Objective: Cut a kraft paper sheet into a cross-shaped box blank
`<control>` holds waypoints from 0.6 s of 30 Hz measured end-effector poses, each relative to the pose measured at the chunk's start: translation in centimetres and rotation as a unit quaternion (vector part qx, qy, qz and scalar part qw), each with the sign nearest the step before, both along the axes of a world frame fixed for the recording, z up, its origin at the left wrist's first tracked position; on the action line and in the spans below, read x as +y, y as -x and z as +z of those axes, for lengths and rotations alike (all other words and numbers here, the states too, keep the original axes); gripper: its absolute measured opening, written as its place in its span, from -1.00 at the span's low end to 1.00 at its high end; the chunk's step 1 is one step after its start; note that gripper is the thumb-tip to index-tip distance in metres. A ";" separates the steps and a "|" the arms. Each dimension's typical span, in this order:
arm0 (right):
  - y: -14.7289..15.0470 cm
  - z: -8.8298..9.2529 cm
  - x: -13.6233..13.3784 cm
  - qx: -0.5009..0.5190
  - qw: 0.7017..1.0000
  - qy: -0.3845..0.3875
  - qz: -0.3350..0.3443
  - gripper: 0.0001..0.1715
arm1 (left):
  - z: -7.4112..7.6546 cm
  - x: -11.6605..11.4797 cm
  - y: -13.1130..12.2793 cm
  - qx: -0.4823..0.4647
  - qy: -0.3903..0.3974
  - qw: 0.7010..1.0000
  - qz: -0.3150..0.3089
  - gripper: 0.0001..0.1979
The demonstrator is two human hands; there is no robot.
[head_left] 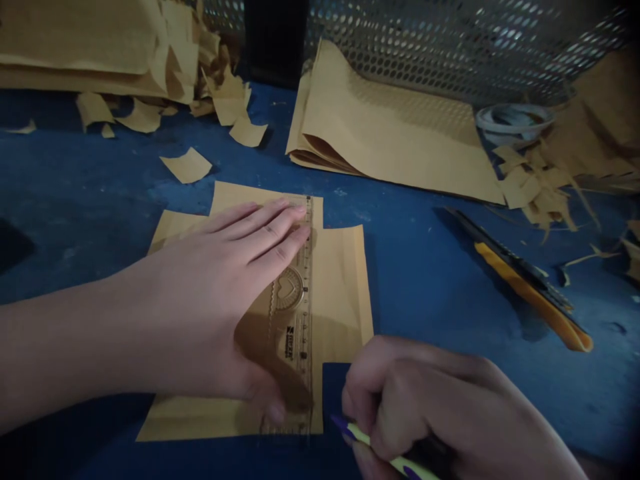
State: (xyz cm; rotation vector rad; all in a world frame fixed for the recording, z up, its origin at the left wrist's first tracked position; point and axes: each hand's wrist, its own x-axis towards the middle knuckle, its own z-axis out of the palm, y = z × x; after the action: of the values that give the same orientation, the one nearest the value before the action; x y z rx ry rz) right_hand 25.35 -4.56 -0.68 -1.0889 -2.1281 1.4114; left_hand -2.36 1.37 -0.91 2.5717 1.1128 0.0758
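My left hand point(235, 273) lies flat with fingers stretched over a clear plastic ruler point(293, 313), pressing it on a piece of brown paper point(345, 293). The paper has notched corners and a fold along its right side. The ruler runs lengthwise up the paper, and its edge markings and a heart pattern show. At the lower right, my right hand point(425, 393) is closed around a yellow-green pen point(363, 437) with a purple tip. The tip points left, just beside the paper's lower right edge.
A yellow and black box cutter point(530, 287) lies at right on the blue table point(415, 267). Folded brown paper point(390, 127) rests behind, against a perforated metal panel point(440, 47). Paper scraps point(187, 165) and a paper stack point(80, 47) are at back left; a tape roll point(515, 121) sits at back right.
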 end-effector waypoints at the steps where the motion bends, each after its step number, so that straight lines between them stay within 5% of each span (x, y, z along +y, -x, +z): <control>1: 0.5 0.4 0.5 0.000 1.000 -0.002 0.000 -0.81 | -0.1 0.1 0.3 -0.003 -0.005 1.000 -0.002 0.47; 8: 2.0 2.0 1.5 0.005 1.000 -0.023 0.001 -0.74 | 0.0 0.2 1.0 0.000 -0.047 0.999 -0.002 0.33; 18: 1.6 1.9 1.5 0.011 0.998 -0.054 0.003 -0.68 | 0.0 -0.5 0.5 0.026 -0.107 0.994 -0.018 0.30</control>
State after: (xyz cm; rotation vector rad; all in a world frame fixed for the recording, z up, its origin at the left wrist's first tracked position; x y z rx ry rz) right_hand 23.76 -3.10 1.23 -1.0226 -2.1659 1.2878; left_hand -2.89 0.86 -0.91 2.7965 1.1320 0.1260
